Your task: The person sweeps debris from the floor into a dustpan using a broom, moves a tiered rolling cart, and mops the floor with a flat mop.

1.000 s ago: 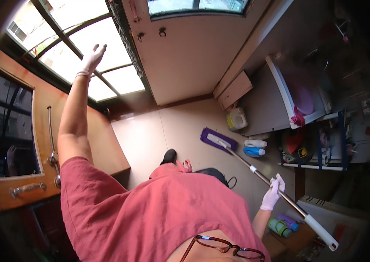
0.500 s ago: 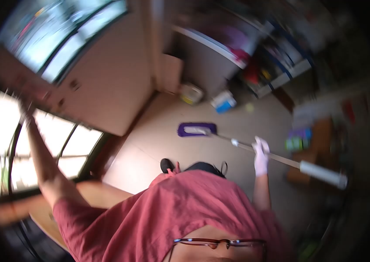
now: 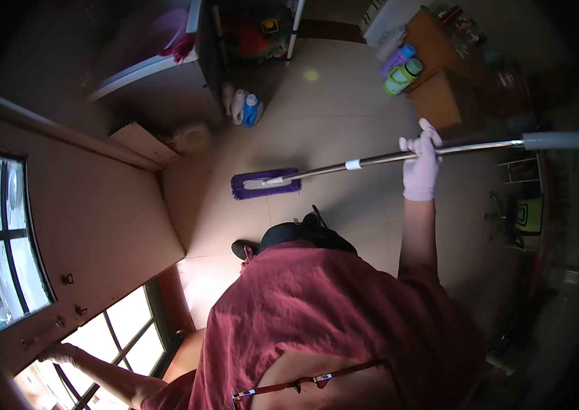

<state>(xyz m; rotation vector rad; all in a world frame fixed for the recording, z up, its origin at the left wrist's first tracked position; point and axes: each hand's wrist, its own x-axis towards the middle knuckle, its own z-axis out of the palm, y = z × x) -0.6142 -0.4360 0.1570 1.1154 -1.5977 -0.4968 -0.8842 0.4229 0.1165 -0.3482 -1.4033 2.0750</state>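
Observation:
My right hand [image 3: 422,164], in a pale pinkish glove, is closed around the metal pole of a flat mop [image 3: 470,147]. One finger points upward off the pole. The mop's purple fringed head [image 3: 266,184] lies flat on the floor ahead of my feet, and its grey grip end reaches out to the right. At the lower left, my left hand [image 3: 58,352] holds the edge of a door [image 3: 108,225] with window panes. The fingertips are dim and partly hidden there.
Blue and white bottles [image 3: 251,111] stand by a cabinet [image 3: 159,89]. Cardboard boxes [image 3: 440,99] with a green bottle [image 3: 402,76] beside them are at the upper right. A pinkish board [image 3: 144,142] leans near the door. Barred window panes [image 3: 129,321] show bright light at lower left.
The view has turned, and the room looks darker. The door and my left hand now sit lower in view. My right hand still grips the mop, now higher in view with the pole tilted up rightward.

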